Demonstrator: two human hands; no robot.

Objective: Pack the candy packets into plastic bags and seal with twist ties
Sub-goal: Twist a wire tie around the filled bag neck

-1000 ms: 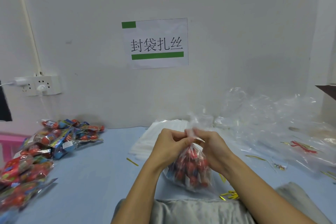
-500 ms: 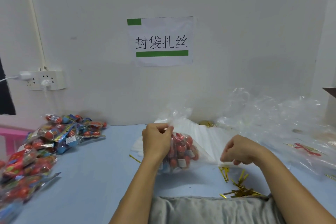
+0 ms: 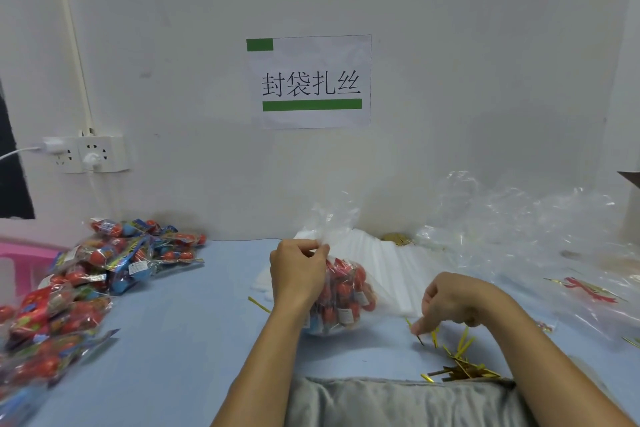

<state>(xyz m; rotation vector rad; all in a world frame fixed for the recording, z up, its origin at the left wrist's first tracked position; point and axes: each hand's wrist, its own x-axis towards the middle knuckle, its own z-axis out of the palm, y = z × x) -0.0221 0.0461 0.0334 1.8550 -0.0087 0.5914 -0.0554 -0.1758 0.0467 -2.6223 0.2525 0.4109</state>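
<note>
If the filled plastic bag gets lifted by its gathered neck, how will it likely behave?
The filled plastic bag will probably sag and swing, since its thin clear film bulges around the candy packets. It looks light for its bulk. The neck, pinched by the left hand, may slip open without a twist tie, which the right hand is picking.

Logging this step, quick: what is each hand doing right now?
Left hand: grips the gathered neck of the filled plastic bag.
Right hand: fingers curled down, pinching a gold twist tie at the pile.
</note>
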